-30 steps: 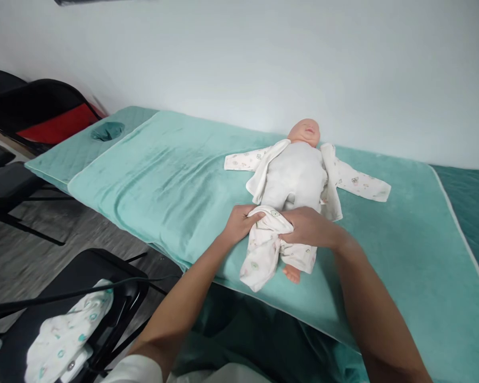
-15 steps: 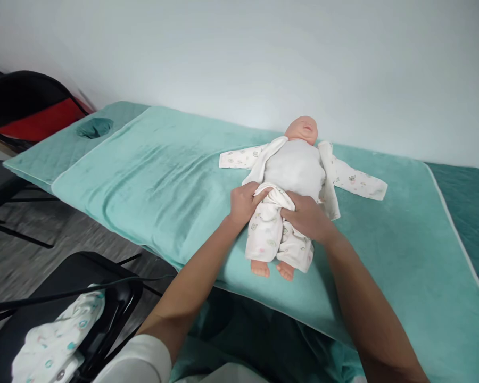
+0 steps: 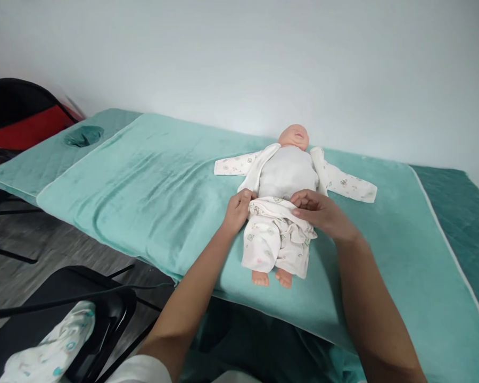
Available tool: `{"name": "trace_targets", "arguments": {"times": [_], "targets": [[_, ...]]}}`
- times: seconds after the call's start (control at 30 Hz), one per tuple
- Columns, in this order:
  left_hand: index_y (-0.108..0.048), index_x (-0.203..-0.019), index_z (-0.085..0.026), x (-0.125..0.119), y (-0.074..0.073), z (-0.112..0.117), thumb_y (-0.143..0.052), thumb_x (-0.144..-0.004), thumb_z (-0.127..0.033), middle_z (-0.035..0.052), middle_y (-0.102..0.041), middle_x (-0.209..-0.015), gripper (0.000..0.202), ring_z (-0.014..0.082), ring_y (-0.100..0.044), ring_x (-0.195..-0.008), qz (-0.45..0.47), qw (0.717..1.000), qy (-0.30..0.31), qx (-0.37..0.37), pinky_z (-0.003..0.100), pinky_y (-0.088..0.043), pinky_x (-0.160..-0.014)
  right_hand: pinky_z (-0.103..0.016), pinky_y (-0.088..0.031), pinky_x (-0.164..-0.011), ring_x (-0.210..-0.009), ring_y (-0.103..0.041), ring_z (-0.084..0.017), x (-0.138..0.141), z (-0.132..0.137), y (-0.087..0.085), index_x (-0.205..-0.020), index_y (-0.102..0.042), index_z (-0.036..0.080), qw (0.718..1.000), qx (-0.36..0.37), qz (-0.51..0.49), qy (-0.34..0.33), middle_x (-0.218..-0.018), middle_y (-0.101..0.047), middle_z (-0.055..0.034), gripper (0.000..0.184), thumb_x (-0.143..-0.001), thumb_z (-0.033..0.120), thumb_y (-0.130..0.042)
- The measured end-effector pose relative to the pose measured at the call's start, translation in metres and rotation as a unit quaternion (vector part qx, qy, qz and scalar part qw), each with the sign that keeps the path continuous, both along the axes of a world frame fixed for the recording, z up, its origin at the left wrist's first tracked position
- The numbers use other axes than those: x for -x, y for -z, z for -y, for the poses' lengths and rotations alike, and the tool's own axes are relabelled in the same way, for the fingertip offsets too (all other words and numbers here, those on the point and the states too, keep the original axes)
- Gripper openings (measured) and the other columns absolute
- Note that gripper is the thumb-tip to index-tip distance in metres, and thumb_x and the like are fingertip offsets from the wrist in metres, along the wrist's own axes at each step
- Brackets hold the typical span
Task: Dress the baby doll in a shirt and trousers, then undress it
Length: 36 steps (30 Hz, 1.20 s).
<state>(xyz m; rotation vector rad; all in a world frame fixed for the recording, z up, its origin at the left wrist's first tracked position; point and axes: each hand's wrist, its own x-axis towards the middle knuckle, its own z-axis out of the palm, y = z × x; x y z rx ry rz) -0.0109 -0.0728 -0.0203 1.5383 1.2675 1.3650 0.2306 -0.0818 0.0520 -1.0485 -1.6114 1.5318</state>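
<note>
A baby doll point(image 3: 289, 171) lies on its back on the green bed cover, head toward the wall and feet toward me. Its patterned white jacket point(image 3: 349, 186) is open at the front, with the sleeves spread to both sides. Patterned white pants point(image 3: 263, 242) cover the legs, and the bare feet stick out below the cuffs. My left hand point(image 3: 238, 210) pinches the waistband at its left end. My right hand point(image 3: 319, 211) is closed on the waistband's right side, its thumb and fingers on the bunched cloth.
The green massage bed point(image 3: 143, 175) runs along the wall, with a face hole point(image 3: 83, 136) at its left end. A black chair point(image 3: 104, 303) at lower left bears a printed white cloth point(image 3: 56, 346). Another black and red chair point(image 3: 24, 117) stands at far left.
The waistband has been drawn wider across the doll's belly. My right hand has shifted outward and up along it; my left hand keeps its side. The view has tilted slightly.
</note>
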Motion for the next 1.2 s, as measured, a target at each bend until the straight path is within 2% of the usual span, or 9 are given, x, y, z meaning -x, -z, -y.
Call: {"name": "trace_targets", "arguments": {"times": [0.27,0.53,0.63,0.73,0.8,0.9,1.0,1.13,1.2], "targets": [[-0.056,-0.068,-0.018,-0.001,-0.005,-0.003,-0.067,-0.083,-0.054,-0.0041,-0.047,-0.063,0.040,0.0107,-0.041,-0.062,0.060,0.992,0.042,0.098,0.025,-0.035,-0.060,-0.022,-0.026,-0.048,-0.052,-0.037,-0.007,-0.013,-0.010,0.018,-0.091,-0.067,0.021,0.995,0.018,-0.072,0.071,-0.063,-0.047,0.0057,0.026,-0.082,0.042,-0.080],[-0.066,-0.080,-0.018,0.012,-0.006,0.005,-0.073,-0.080,-0.041,-0.0018,-0.057,-0.075,0.024,0.0106,-0.045,-0.066,0.046,0.985,0.144,0.087,0.026,-0.036,-0.064,-0.029,-0.051,-0.067,-0.077,-0.064,-0.016,-0.021,-0.004,0.018,-0.089,-0.069,0.022,0.996,-0.060,-0.038,0.058,-0.090,-0.071,-0.0030,0.020,-0.079,0.034,-0.081],[-0.067,-0.088,-0.020,0.011,0.000,-0.004,-0.070,-0.084,-0.041,0.0001,-0.063,-0.088,0.022,0.0122,-0.051,-0.072,0.055,0.993,0.077,0.071,0.027,-0.041,-0.070,-0.033,-0.054,-0.081,-0.086,-0.066,-0.017,-0.026,-0.007,0.028,-0.089,-0.067,0.023,0.967,-0.148,-0.036,0.205,-0.093,-0.071,-0.0025,0.017,-0.080,0.032,-0.078],[-0.067,-0.098,-0.023,0.008,0.008,-0.026,-0.064,-0.088,-0.039,0.0033,-0.066,-0.103,0.020,0.0167,-0.059,-0.088,0.023,0.997,-0.058,0.049,0.030,-0.045,-0.079,-0.039,-0.053,-0.090,-0.102,-0.065,-0.021,-0.037,-0.018,0.044,-0.099,-0.065,0.022,0.900,-0.203,0.065,0.380,-0.106,-0.069,-0.0064,0.024,-0.081,0.035,-0.072],[-0.066,-0.102,-0.022,0.008,0.013,-0.045,-0.063,-0.087,-0.034,0.0070,-0.066,-0.114,0.019,0.0217,-0.059,-0.107,-0.049,0.990,-0.133,0.026,0.034,-0.045,-0.090,-0.042,-0.052,-0.093,-0.111,-0.063,-0.025,-0.046,-0.026,0.055,-0.104,-0.063,0.020,0.864,-0.196,0.144,0.442,-0.114,-0.067,-0.0113,0.031,-0.082,0.040,-0.068],[-0.065,-0.104,-0.022,0.010,0.017,-0.069,-0.067,-0.084,-0.033,0.0108,-0.066,-0.117,0.023,0.0282,-0.055,-0.117,-0.171,0.966,-0.189,0.035,0.042,-0.041,-0.100,-0.043,-0.050,-0.090,-0.105,-0.064,-0.027,-0.056,-0.035,0.066,-0.102,-0.061,0.018,0.856,-0.143,0.229,0.440,-0.110,-0.069,-0.0152,0.034,-0.084,0.046,-0.062],[-0.067,-0.102,-0.024,0.011,0.016,-0.080,-0.073,-0.079,-0.033,0.0096,-0.071,-0.105,0.026,0.0313,-0.057,-0.112,-0.225,0.955,-0.181,0.065,0.043,-0.040,-0.096,-0.041,-0.049,-0.083,-0.091,-0.065,-0.026,-0.058,-0.038,0.069,-0.101,-0.062,0.019,0.859,-0.111,0.281,0.413,-0.102,-0.072,-0.0141,0.032,-0.083,0.046,-0.062],[-0.067,-0.095,-0.023,0.016,0.016,-0.079,-0.066,-0.082,-0.032,0.0030,-0.071,-0.088,0.015,0.0217,-0.062,-0.089,-0.140,0.981,-0.115,0.069,0.033,-0.044,-0.084,-0.037,-0.046,-0.072,-0.081,-0.063,-0.024,-0.056,-0.038,0.069,-0.104,-0.065,0.021,0.869,-0.109,0.300,0.378,-0.095,-0.072,-0.0109,0.034,-0.077,0.040,-0.067],[-0.065,-0.095,-0.021,0.024,0.019,-0.079,-0.060,-0.085,-0.035,0.0012,-0.069,-0.089,0.017,0.0168,-0.060,-0.083,-0.056,0.989,-0.129,0.044,0.028,-0.044,-0.080,-0.034,-0.043,-0.068,-0.074,-0.059,-0.022,-0.056,-0.038,0.068,-0.104,-0.067,0.020,0.876,-0.103,0.289,0.372,-0.084,-0.069,-0.0069,0.037,-0.075,0.042,-0.068]]}}
